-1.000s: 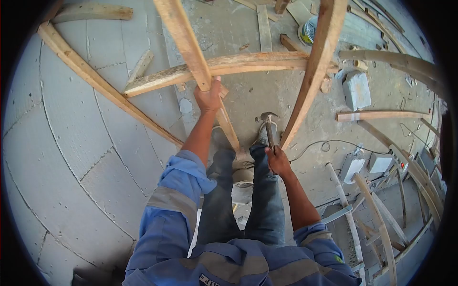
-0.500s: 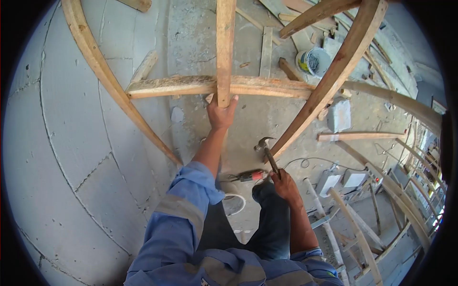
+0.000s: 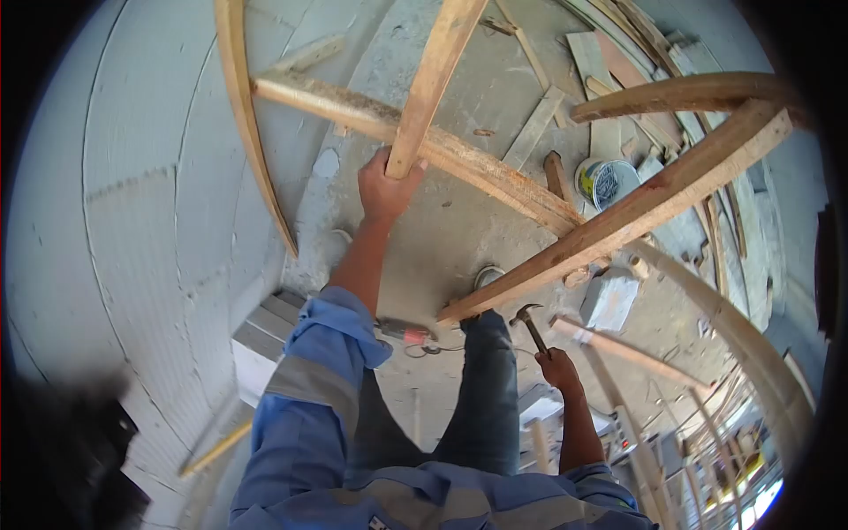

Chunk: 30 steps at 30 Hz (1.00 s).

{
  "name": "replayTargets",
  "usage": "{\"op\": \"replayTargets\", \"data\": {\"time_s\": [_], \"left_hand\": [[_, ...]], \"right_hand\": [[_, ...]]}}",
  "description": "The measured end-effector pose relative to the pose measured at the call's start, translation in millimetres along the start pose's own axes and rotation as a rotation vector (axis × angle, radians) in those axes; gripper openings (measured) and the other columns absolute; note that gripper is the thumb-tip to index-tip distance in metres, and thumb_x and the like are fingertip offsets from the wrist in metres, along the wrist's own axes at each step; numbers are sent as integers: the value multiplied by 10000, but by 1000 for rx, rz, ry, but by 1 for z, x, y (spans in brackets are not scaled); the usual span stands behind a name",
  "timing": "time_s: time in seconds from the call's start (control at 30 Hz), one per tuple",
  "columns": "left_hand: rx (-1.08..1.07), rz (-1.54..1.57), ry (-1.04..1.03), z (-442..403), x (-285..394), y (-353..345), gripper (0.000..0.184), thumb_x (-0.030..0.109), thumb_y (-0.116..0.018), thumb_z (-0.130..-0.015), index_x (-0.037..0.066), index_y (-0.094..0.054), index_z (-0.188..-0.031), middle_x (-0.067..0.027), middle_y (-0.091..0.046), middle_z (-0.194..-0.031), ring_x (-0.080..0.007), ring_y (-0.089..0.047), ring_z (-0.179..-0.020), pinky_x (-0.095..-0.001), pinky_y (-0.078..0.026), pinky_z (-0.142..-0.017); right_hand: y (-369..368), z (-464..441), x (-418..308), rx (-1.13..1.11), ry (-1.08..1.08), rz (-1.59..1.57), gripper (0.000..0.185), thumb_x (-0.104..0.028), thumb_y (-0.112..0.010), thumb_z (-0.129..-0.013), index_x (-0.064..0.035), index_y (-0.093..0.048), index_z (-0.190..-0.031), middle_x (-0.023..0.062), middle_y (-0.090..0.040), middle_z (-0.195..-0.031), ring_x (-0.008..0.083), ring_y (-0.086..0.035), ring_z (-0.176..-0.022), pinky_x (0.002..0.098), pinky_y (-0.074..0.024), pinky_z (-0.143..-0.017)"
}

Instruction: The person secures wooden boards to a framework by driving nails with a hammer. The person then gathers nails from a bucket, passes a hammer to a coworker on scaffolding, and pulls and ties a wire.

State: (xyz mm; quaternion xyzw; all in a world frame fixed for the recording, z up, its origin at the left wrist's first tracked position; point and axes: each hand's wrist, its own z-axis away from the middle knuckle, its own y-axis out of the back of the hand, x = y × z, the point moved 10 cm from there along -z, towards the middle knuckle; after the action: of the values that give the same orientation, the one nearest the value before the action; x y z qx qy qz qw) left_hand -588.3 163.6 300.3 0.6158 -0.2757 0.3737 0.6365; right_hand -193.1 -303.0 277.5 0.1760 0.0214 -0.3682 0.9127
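My left hand (image 3: 387,187) is wrapped round the lower end of an upright wooden post (image 3: 435,84), where it meets a wooden crossbar (image 3: 495,172). In my right hand (image 3: 558,369) is a claw hammer (image 3: 532,329), gripped by its handle with the head pointing up and away from me. Beyond the hammer a thick slanting timber (image 3: 618,208) runs from near my foot to the upper right, with the crossbar's right end against it. At the left, a curved-looking wooden leg (image 3: 243,115) touches the crossbar's other end.
A bucket of nails (image 3: 607,183) stands beyond the slanting timber. A red and grey power tool (image 3: 406,332) with a cable lies on the floor near my legs. Pale blocks (image 3: 609,299), scrap boards (image 3: 534,126) and more timber framing are at the right; a block wall (image 3: 132,221) rises at the left.
The view has turned, so the frame appears rotated clockwise. My left hand still grips the post. My right hand, with the hammer, has moved outward to the right and lower.
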Motion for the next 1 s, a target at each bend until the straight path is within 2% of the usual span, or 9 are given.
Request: {"op": "replayTargets", "data": {"time_s": [0.13,0.23,0.27,0.37,0.53,0.63,0.7,0.9,1.0], "left_hand": [[98,-10,-17,10,-1,8,671,303,-896,-751,-32,-602,-1254,-192,-708,-1016,-337,-699,-932,-432,-553,-842],[286,-92,-61,61,8,40,859,330,-878,-789,-61,-455,-1427,-246,-600,-1271,-369,-591,-1214,-444,-470,-1032],[331,-154,-52,89,-9,45,911,338,-881,-785,-62,-413,-1456,-263,-540,-1347,-393,-531,-1282,-464,-431,-1079],[357,-182,134,189,-77,54,969,328,-886,-772,-71,-365,-1485,-295,-429,-1464,-459,-416,-1380,-511,-345,-1164],[302,-192,465,282,-137,59,936,297,-881,-744,-46,-387,-1461,-274,-473,-1429,-463,-462,-1335,-541,-380,-1123],[248,-94,270,237,-130,46,954,344,-887,-746,-47,-395,-1464,-272,-473,-1439,-440,-454,-1351,-502,-376,-1134],[289,-90,104,188,-113,44,912,345,-892,-718,-12,-446,-1428,-253,-518,-1404,-427,-482,-1325,-502,-374,-1132],[338,-69,71,142,-173,2,520,234,-852,-690,61,-662,-1142,-127,-724,-975,-334,-712,-875,-439,-578,-806],[367,-92,-51,143,-166,10,409,173,-821,-675,77,-683,-1047,-93,-734,-884,-295,-725,-747,-398,-592,-692]], "right_hand": [[1,-45,56,6,-361,-422,576,-529,-551,-1008,22,-611,-1163,258,-706,-799,423,-714,-816,540,-534,-804],[-15,-61,79,84,-132,518,793,-608,-627,-927,-25,-479,-1444,324,-666,-1215,434,-656,-1172,598,-491,-998],[-14,-58,56,-27,-159,466,902,-647,-664,-876,-22,-445,-1488,356,-595,-1326,483,-588,-1251,567,-448,-1074],[-43,-86,-11,-189,169,251,629,-524,-612,-969,-4,-611,-1321,290,-662,-1239,413,-621,-1232,511,-484,-1031],[-77,-124,-182,-479,321,70,412,-428,-584,-1017,-29,-681,-1035,179,-718,-878,336,-705,-861,458,-542,-809],[-91,-227,-254,-253,615,-84,358,-378,-591,-1019,-29,-664,-1050,173,-717,-830,327,-704,-788,452,-550,-747],[-66,-273,-312,76,651,61,371,-370,-603,-1013,-11,-658,-1090,200,-733,-869,342,-718,-819,468,-548,-760],[-55,-391,-447,259,574,84,454,-406,-638,-979,9,-647,-1163,252,-728,-968,464,-696,-910,528,-547,-846],[-49,-423,-526,433,764,275,462,-336,-648,-963,-24,-593,-1300,262,-635,-1217,445,-630,-1111,530,-531,-913]]}}
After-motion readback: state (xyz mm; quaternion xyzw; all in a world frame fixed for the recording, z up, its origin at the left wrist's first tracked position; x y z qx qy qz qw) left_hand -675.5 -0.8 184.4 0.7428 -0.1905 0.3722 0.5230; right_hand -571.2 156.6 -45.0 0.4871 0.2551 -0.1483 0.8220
